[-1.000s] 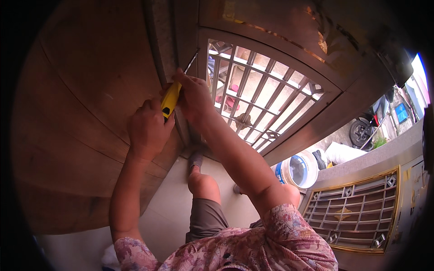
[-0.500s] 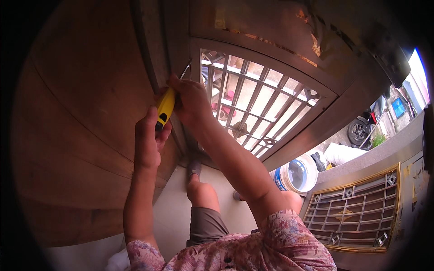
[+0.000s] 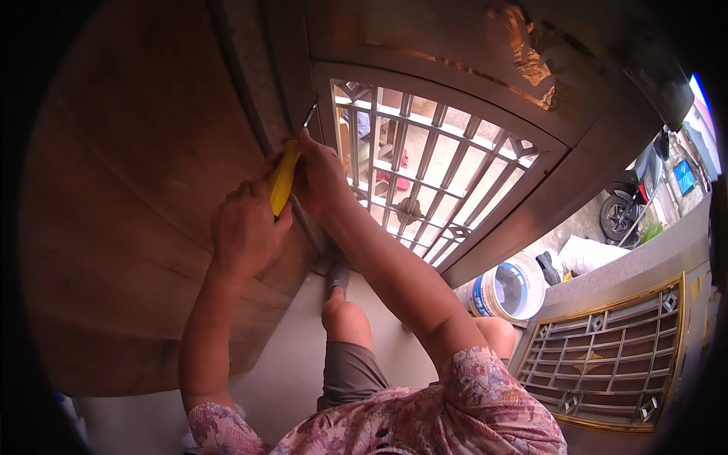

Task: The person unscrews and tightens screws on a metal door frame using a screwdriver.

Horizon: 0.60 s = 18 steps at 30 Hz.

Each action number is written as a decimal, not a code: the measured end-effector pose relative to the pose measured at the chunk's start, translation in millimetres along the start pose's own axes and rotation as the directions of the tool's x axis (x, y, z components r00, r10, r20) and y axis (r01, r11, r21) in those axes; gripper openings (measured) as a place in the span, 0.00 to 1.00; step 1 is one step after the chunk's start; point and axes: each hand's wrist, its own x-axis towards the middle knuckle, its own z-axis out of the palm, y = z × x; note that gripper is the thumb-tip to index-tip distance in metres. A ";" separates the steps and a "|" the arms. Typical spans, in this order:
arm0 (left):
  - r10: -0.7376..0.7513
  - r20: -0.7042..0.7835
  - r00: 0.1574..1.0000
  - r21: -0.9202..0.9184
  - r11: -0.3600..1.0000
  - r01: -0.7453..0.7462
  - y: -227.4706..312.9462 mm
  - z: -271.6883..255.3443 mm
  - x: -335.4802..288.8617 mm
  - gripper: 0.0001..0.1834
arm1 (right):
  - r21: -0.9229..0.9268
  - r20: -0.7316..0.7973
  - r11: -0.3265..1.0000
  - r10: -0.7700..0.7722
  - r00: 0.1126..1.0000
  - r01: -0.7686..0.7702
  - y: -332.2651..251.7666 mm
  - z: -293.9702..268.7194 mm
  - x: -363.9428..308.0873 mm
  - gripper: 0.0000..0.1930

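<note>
A screwdriver [image 3: 283, 180] with a thick yellow handle points up and away, its thin metal shaft against the edge of the metal door [image 3: 500, 95]. My right hand [image 3: 322, 180] is closed around the upper part of the handle, near the shaft. Lower down, my left hand [image 3: 246, 227] wraps its fingers round the handle's back end, hiding it. Whether the tip sits in a screw or a slot is too small to tell. Just left of both hands runs a brown wooden panel [image 3: 144, 227].
Barred grille [image 3: 428, 163] fills an opening in the door. A white bucket [image 3: 519, 288] stands at the right by my leg. Behind it lies a white sack [image 3: 591, 255], with a motorbike wheel [image 3: 618, 216] farther out. A gold-framed grille panel [image 3: 607, 353] is at lower right.
My left hand has turned, its fingers now curling over the handle's back end, and its forearm has swung left. My right hand keeps its grip on the screwdriver.
</note>
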 end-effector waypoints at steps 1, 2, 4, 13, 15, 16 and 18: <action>0.003 -0.003 1.000 0.002 1.000 -0.003 0.2 -2.9 1.0 0.17 | -0.004 -0.028 1.000 0.022 0.999 -0.023 1.4 0.7 2.0 0.13; 0.023 -0.025 0.999 0.104 0.994 -0.020 2.6 -4.6 1.7 0.18 | -0.009 -0.063 0.999 0.047 0.997 -0.048 1.7 3.8 0.5 0.12; 0.046 -0.045 0.998 0.198 0.980 -0.036 10.7 -5.1 2.0 0.19 | -0.099 -0.129 0.993 0.047 0.991 -0.059 2.7 9.6 -2.8 0.11; 0.006 -0.126 0.992 0.126 0.992 0.010 5.5 2.7 -11.2 0.25 | -0.255 -0.189 0.966 -0.021 0.982 -0.028 9.1 13.1 -7.6 0.07; -0.043 -0.151 0.988 -0.094 0.995 0.028 3.2 6.7 -15.9 0.24 | -0.301 -0.223 0.953 -0.027 0.974 -0.042 8.4 11.9 -9.3 0.07; -0.040 -0.153 0.987 -0.096 0.995 0.025 0.3 4.1 -19.5 0.24 | -0.315 -0.207 0.949 -0.048 0.977 -0.020 10.7 7.7 -8.2 0.07; -0.220 0.214 0.952 -0.513 0.804 0.301 -9.6 2.6 -28.4 0.23 | -0.333 -0.198 0.943 -0.072 0.978 0.002 7.8 4.3 -11.3 0.08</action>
